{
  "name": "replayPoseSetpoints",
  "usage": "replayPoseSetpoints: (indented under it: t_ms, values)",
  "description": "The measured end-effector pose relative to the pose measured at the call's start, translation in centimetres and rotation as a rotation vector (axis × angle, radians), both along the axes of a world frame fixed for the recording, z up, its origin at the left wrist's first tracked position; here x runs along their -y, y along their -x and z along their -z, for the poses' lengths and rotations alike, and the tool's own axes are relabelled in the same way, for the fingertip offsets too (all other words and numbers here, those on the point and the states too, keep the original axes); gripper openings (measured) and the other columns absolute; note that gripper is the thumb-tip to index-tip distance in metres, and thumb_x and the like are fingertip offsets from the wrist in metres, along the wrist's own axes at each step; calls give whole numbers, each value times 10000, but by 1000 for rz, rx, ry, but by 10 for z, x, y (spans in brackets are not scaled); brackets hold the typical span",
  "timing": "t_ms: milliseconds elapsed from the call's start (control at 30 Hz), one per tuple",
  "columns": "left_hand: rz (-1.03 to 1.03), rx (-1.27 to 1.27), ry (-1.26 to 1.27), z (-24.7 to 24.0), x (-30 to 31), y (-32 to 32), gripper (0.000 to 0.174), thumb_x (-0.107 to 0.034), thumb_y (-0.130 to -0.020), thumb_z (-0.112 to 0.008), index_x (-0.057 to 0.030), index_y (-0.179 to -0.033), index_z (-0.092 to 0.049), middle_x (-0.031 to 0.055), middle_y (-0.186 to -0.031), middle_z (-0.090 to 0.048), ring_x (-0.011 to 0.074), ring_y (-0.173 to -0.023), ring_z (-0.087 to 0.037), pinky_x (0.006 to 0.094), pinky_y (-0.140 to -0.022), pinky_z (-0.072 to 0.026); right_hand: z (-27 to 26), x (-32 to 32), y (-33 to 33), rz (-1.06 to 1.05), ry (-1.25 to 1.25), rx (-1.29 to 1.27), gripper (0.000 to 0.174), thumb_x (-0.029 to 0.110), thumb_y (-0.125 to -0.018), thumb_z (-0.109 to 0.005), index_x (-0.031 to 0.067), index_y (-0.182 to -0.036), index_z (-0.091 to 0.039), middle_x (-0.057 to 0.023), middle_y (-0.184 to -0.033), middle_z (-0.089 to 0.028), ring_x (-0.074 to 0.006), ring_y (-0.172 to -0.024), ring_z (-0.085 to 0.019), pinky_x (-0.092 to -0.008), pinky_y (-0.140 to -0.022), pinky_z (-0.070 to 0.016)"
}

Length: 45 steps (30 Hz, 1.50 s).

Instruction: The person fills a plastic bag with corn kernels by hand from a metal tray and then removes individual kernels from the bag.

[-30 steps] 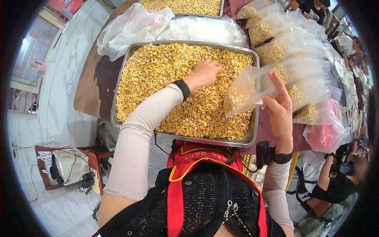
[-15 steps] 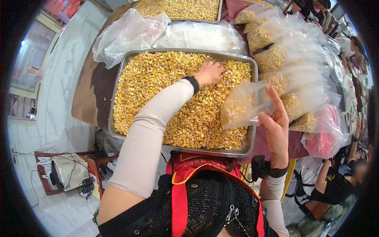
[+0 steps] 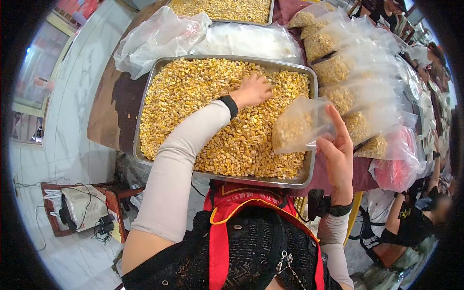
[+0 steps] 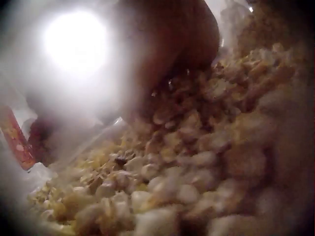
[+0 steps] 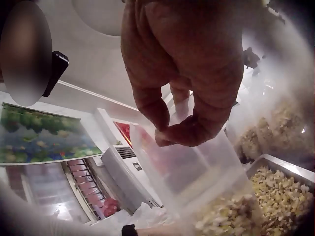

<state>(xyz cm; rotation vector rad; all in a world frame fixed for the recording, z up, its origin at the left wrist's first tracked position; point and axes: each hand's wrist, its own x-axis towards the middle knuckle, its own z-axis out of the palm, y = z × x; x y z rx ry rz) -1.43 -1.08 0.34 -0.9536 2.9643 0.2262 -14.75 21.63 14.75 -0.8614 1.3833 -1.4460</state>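
Observation:
A steel tray (image 3: 145,101) heaped with yellow corn kernels (image 3: 193,96) lies in front of me. My left hand (image 3: 253,89) digs into the kernels near the tray's far right, fingers curled down into the pile (image 4: 167,98). My right hand (image 3: 336,145) pinches the mouth of a clear plastic bag (image 3: 299,125) that is partly filled with kernels and hangs over the tray's right edge. In the right wrist view, thumb and fingers (image 5: 182,132) pinch the bag's rim (image 5: 197,177).
Several filled clear bags of corn (image 3: 338,67) lie in a row right of the tray. Empty plastic bags (image 3: 159,36) lie beyond it, with a second tray of corn (image 3: 217,9) further back. A red bag (image 3: 396,169) sits at the right. Another person (image 3: 411,217) sits low right.
The left hand has stayed buried in the kernels, shifting slightly. The right hand and its bag have lowered a little toward the tray's right edge.

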Motion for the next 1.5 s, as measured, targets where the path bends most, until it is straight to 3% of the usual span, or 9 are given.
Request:
replayPoseSetpoints:
  t_ms: [233,467,600,800,867,1067,1200,1267,1500]
  values:
    - [293,-181,127,0,-29,-33,166,-201,-815,-507,-84,-916,-566,75,-897,-541,260,-897,-500,382,-733,-451,9,-2,6,-2,-21,33,647,-97,-716,-463,30,-1336,-328,-53,-1195,-485,-49,-803,-511,-185,-706,-422]
    - [-43,-285,18,15,-3,-63,209,-217,-849,-474,-90,-988,-566,83,-990,-521,279,-924,-489,396,-787,-420,7,-3,0,-20,8,11,658,-103,-705,-441,25,-1339,-322,-57,-1215,-470,-70,-846,-509,-194,-760,-416]
    - [60,-74,-25,-9,-40,-48,246,-255,-858,-475,-99,-1034,-549,103,-983,-520,292,-925,-487,423,-787,-416,7,-1,-4,-11,31,10,653,-102,-711,-438,26,-1340,-322,-50,-1212,-468,-65,-843,-504,-192,-769,-409]
    - [250,-228,66,-5,-38,-56,226,-295,-870,-465,-96,-915,-560,78,-825,-562,281,-762,-564,378,-642,-475,11,-3,-1,-36,-14,-27,633,-93,-712,-451,31,-1325,-354,-42,-1256,-440,-59,-846,-495,-175,-745,-401]
    - [-77,-232,-146,-22,-36,-62,257,-318,-881,-443,-95,-917,-566,95,-810,-596,289,-762,-587,383,-652,-473,14,-2,-1,-36,8,-68,618,-86,-713,-457,27,-1314,-370,-38,-1280,-418,-58,-841,-490,-178,-736,-403]
    - [-288,-360,-266,-8,2,-74,269,-280,-895,-401,-85,-980,-566,134,-920,-600,311,-883,-571,425,-755,-441,13,-4,-1,-51,-7,-95,584,-67,-719,-464,18,-1293,-401,-28,-1332,-366,-69,-886,-495,-197,-745,-410]
    - [-260,-264,-67,20,30,-52,271,-253,-875,-430,-78,-1027,-569,137,-986,-570,330,-949,-520,427,-778,-434,10,-3,-1,-2,10,-25,605,-75,-720,-460,22,-1311,-374,-45,-1305,-399,-74,-884,-500,-201,-743,-415]
    - [-114,-56,12,10,13,-31,259,-254,-854,-477,-86,-1032,-564,137,-973,-563,320,-906,-529,444,-758,-433,9,-2,0,-18,0,-20,612,-77,-718,-461,23,-1315,-368,-44,-1287,-415,-73,-875,-499,-201,-744,-416]
    - [213,-79,-32,-6,-44,-24,188,-259,-837,-512,-112,-949,-545,111,-859,-533,295,-864,-554,415,-708,-466,5,-4,-5,-36,-28,-67,638,-78,-710,-459,35,-1328,-350,-19,-1232,-453,-48,-782,-481,-186,-696,-411]
